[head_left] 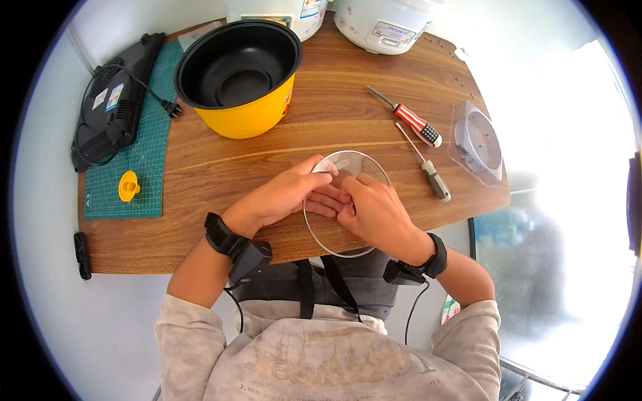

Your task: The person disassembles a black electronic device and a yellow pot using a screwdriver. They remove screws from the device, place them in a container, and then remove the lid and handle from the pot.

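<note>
A round, clear glass lid [329,230] with a thin metal rim is held tilted over the table's front edge. My left hand [284,194] grips its left side, thumb near the rim and fingers seen through the glass underneath. Over the middle of the lid, my right hand [380,212] is closed with its fingertips pinched together. Whatever those fingertips may hold is hidden. A yellow lid knob [129,186] rests on the green cutting mat [107,204] to the left.
Behind my hands stands a yellow pot [244,119] with a black inside. Two screwdrivers, one red-striped [418,124] and one grey-handled [436,182], lie right, beside a clear plastic piece [478,144]. A black appliance base [120,100] with its cord sits left; white rice cookers [384,27] stand behind.
</note>
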{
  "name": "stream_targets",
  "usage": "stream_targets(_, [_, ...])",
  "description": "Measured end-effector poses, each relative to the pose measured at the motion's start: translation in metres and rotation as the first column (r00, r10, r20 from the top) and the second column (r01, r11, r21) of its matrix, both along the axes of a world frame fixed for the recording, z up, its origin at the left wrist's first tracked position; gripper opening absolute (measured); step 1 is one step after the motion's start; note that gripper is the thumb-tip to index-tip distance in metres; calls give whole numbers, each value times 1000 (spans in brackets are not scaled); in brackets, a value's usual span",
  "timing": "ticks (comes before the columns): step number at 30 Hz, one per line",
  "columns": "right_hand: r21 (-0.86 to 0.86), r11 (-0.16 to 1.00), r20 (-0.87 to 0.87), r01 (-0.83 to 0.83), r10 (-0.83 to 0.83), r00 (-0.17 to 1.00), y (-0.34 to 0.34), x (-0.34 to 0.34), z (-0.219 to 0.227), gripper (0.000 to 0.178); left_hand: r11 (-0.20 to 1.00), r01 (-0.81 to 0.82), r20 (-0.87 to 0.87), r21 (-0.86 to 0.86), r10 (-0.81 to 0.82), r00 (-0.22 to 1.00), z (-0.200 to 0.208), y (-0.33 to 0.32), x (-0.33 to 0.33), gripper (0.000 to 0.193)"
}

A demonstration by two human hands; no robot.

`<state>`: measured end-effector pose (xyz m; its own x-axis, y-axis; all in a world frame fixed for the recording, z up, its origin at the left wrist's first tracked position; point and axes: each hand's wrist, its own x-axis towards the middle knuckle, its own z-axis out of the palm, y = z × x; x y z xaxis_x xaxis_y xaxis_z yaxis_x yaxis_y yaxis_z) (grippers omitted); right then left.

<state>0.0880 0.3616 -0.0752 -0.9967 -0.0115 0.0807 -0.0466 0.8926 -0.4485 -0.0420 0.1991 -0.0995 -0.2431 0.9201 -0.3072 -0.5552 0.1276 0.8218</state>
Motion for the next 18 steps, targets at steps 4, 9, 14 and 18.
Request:
stream_targets(4, [-154,988,3,22,-22,1000,4,0,-3,16,1000,-4,-23,-2,4,1000,4,1,1,26])
stream_targets(9, [-270,961,58,-58,77,995,14,0,0,21,1000,-11,-41,-4,11,999,-1,1,0,26])
stream_targets(14, [-412,910,157,-38,112,981,20,-1,7,24,1000,-2,-39,-16,2,999,2,2,0,24])
stream_targets(18, [-483,875,237,-5,136,962,28,-1,13,23,999,-16,-28,-35,15,999,3,1,0,23])
